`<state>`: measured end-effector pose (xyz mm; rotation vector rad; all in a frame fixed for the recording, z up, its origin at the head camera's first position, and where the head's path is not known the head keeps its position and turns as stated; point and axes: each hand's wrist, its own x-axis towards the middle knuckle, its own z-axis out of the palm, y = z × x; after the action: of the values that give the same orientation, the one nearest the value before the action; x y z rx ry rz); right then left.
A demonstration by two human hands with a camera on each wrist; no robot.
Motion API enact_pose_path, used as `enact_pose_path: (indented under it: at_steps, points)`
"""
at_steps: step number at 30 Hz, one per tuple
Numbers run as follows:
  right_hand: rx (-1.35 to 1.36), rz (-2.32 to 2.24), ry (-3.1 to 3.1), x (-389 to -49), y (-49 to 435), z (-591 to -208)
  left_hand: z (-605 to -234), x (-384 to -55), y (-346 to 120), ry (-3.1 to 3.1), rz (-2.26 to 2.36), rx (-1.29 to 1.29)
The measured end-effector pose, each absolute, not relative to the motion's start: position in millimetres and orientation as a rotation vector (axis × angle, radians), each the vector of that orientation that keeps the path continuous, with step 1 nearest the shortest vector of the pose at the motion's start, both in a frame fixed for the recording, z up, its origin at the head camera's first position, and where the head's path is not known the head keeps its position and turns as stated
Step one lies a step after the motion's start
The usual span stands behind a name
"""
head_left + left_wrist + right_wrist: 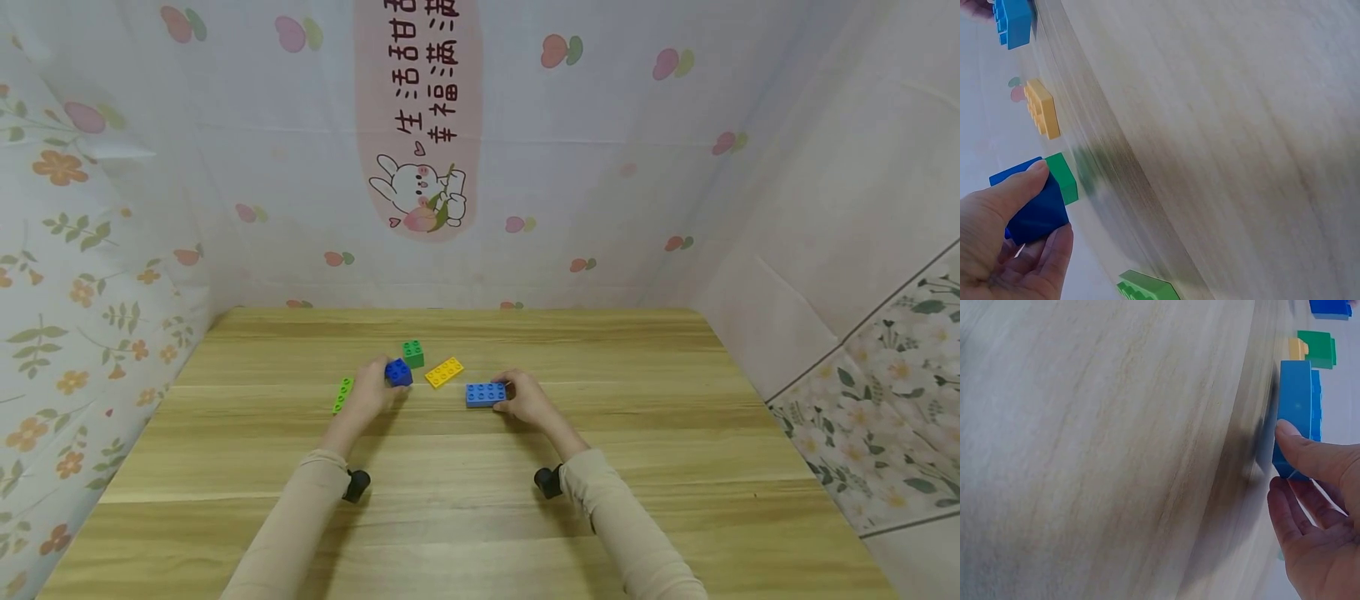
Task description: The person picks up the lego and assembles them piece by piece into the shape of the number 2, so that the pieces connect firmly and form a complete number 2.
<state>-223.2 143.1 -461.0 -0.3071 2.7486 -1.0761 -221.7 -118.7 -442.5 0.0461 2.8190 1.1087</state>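
With my left hand [372, 387] partly closed, I'm pinching the dark-blue four-stud brick [401, 374] near the green brick [414, 358], while my right hand [527, 401] is gripping the light-blue eight-stud brick [483, 395] by its right end, this two-handed hold seemingly calling for steady fingers next.

Left sleeve [281, 529] and right sleeve [626, 521]: plain pale beige cloth, long, creased near the cuffs, ending short of the bare left hand [371, 390] and right hand [527, 398]. Left unit [357, 485] and right unit [548, 482], small, black, rounded, sit by the cuffs, each on the side facing the middle of the table [457, 525]. Finer markings too small to read.
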Motion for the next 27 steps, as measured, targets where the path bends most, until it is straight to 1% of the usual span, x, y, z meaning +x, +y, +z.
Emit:
enact_pose_path:
  at_steps: [16, 27]
  points:
    - [-0.261, -1.078, 2.742, -225.9, 144.5, -467.6, -444.6, -221.5, -114.5, 2.769, 1.137, 0.073]
    - [-0.188, -1.12, 2.719, -226.2, 143.2, -465.0, -445.6, -220.9, -113.7, 2.763, 1.141, 0.111]
